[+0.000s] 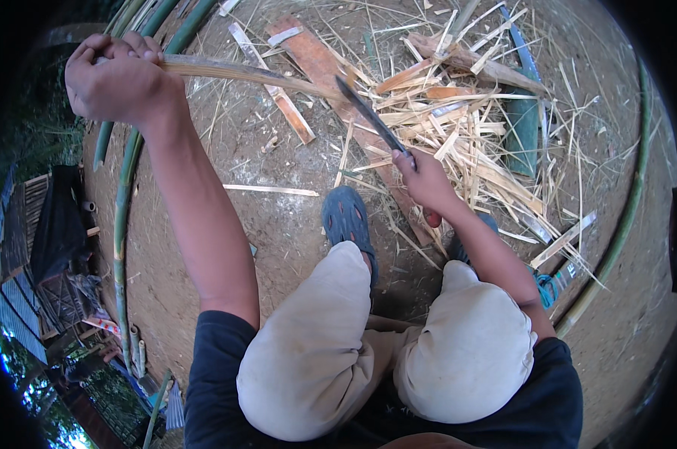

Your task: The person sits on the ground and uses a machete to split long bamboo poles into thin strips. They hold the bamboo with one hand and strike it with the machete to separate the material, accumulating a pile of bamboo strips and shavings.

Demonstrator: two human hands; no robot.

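My left hand (125,78), raised at the upper left, is closed round one end of a long pale wooden strip (241,72), which looks like split bamboo. The strip slants down to the right, its far end near the blade of a knife. In my right hand (426,179) is that long dark-bladed knife (372,116), with the red butt of its handle showing below the fist. Its blade points up and left, meeting or passing close to the strip; whether they touch I cannot tell. Under both lies a reddish-brown plank (316,60) on the ground.
Pale shavings (481,142) pile up right of the plank, with a green bamboo piece (522,135) and a blue saw-like strip (522,41) among them. Long green bamboo poles (121,217) lie at left, another pole (623,239) at right. My shoe (346,217) is beside the plank.
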